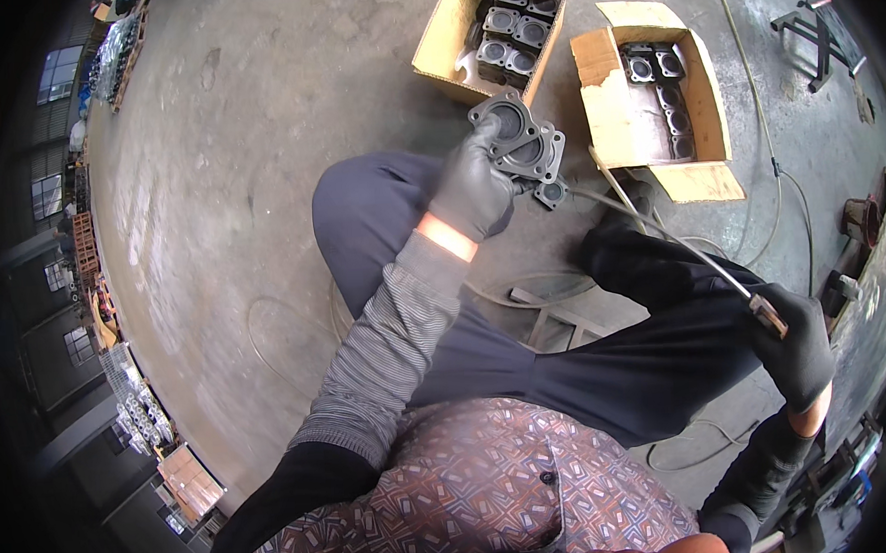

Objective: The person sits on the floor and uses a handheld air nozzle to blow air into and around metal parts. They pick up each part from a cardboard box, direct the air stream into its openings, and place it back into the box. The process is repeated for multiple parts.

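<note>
My left hand (473,187), in a dark glove, is closed around dark metal flange castings (522,149) with round recesses and bolt holes. The thumb presses on the upper casting. A smaller flange piece (551,193) shows just below them; whether it is held too, I cannot tell. My right hand (799,343), also gloved, is wrapped around the near end of a long thin rod or tube (687,247). A brownish fitting (768,316) sits beside that fist. The rod slants up and left, its far end close to the castings.
Two open cardboard boxes, one (438,44) ahead and another (603,118) to its right, hold several similar castings. Hoses (754,90) trail over the concrete floor (245,137). A small metal stand (817,47) is at the far right. Between my legs lies a metal frame (556,321).
</note>
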Available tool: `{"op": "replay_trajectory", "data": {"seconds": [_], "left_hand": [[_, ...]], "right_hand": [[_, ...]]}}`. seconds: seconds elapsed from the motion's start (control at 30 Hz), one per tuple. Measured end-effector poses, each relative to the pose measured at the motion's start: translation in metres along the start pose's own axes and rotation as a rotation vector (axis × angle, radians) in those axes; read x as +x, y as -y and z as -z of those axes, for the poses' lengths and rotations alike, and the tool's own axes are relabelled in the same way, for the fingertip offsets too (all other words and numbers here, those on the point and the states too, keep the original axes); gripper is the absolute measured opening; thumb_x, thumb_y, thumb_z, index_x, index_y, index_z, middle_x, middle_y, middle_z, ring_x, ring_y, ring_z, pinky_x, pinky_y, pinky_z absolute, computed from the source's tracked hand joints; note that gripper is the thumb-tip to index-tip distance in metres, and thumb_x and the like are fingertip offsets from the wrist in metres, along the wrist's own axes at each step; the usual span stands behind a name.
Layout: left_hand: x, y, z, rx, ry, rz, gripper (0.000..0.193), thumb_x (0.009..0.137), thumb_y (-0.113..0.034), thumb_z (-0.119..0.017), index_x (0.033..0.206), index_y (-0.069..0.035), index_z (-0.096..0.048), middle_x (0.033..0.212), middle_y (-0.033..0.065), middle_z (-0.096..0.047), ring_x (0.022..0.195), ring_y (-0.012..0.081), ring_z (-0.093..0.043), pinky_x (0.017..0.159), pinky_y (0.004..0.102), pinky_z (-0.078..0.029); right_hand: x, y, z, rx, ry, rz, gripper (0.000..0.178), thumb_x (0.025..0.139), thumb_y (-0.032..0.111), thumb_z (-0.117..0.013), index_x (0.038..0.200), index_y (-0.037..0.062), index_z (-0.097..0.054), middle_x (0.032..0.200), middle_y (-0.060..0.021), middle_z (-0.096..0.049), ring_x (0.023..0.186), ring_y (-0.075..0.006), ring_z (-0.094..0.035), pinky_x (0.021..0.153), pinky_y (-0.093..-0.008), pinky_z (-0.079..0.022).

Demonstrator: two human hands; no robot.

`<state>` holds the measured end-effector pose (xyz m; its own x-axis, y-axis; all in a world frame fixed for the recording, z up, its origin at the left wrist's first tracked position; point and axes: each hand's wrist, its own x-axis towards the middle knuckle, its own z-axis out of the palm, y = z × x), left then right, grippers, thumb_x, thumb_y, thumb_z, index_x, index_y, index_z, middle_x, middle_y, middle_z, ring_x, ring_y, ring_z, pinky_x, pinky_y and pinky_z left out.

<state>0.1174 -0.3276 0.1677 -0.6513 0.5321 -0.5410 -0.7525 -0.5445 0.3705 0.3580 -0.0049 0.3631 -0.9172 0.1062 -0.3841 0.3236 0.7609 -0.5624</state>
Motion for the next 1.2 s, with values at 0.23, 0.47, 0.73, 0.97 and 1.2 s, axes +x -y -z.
{"op": "replay_trajectory", "data": {"seconds": [0.23,0.47,0.73,0.97,1.2], "left_hand": [[0.014,-0.087,-0.045,0.592,-0.040,-0.207,0.029,0.111,-0.005,-0.053,0.137,0.008,-0.055,0.131,0.0175,-0.069,0.119,0.0249,-0.072,0.105,0.0362,-0.062],[0.139,-0.173,-0.034,1.265,-0.039,-0.226,0.052,0.100,-0.006,-0.071,0.146,0.008,-0.050,0.126,0.0196,-0.070,0.115,0.0276,-0.072,0.095,0.0380,-0.064],[0.305,-0.130,0.134,2.641,0.561,-0.298,0.033,0.089,-0.018,-0.078,0.121,-0.012,-0.079,0.117,0.0143,-0.077,0.108,0.0338,-0.074,0.097,0.0448,-0.058],[0.344,-0.111,0.154,3.091,0.894,-0.099,0.018,0.090,-0.022,-0.072,0.102,-0.029,-0.085,0.112,0.0009,-0.080,0.110,0.0261,-0.074,0.085,0.0387,-0.060],[0.316,-0.116,0.188,2.088,0.260,0.131,0.019,0.089,-0.017,-0.077,0.108,-0.014,-0.082,0.117,0.0154,-0.072,0.117,0.0290,-0.068,0.101,0.0373,-0.054]], "right_hand": [[0.022,-0.021,0.004,0.290,-0.262,-0.250,0.020,0.093,0.003,-0.076,0.112,-0.0024,-0.072,0.075,-0.0008,-0.060,0.067,-0.0045,-0.051,0.060,-0.0245,-0.042],[0.102,-0.030,-0.010,0.499,-0.229,-0.191,0.020,0.096,0.005,-0.077,0.114,-0.0017,-0.073,0.077,0.0035,-0.060,0.068,-0.0041,-0.051,0.061,-0.0238,-0.041],[0.136,-0.057,-0.020,0.373,-0.220,-0.369,0.025,0.097,0.002,-0.073,0.122,-0.0029,-0.072,0.074,-0.0002,-0.061,0.063,-0.0066,-0.057,0.058,-0.0241,-0.043],[0.151,-0.065,-0.015,0.319,-0.202,-0.410,0.027,0.093,-0.004,-0.069,0.120,-0.0050,-0.071,0.079,-0.0023,-0.062,0.067,-0.0075,-0.057,0.061,-0.0249,-0.045],[0.162,-0.074,-0.011,0.350,-0.184,-0.406,0.026,0.091,-0.004,-0.070,0.117,-0.0055,-0.071,0.077,-0.0015,-0.061,0.068,-0.0075,-0.055,0.063,-0.0243,-0.044]]}}
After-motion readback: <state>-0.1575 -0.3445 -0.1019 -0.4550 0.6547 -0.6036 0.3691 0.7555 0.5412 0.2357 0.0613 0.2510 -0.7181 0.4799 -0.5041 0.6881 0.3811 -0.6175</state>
